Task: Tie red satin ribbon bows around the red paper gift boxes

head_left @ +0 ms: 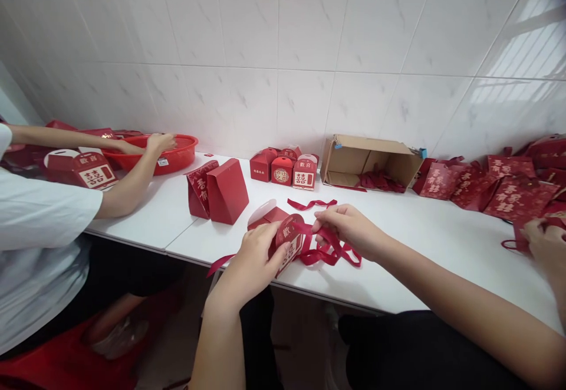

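My left hand (259, 257) grips a small red gift box (287, 242) with a round-topped handle flap, at the near edge of the white table (424, 242). My right hand (347, 228) pinches a dark red ribbon (329, 252) that runs through the box's handle and lies bunched on the table beside it. Another loose ribbon strip (312, 203) lies just behind.
Folded red boxes (219, 190) stand at centre-left, finished small boxes (287, 169) by the wall, and an open cardboard carton (367, 163) holds ribbons. Red bags (490, 186) pile at right. A person on the left reaches into a red basin (165, 153). Another person's hand (546, 242) works at far right.
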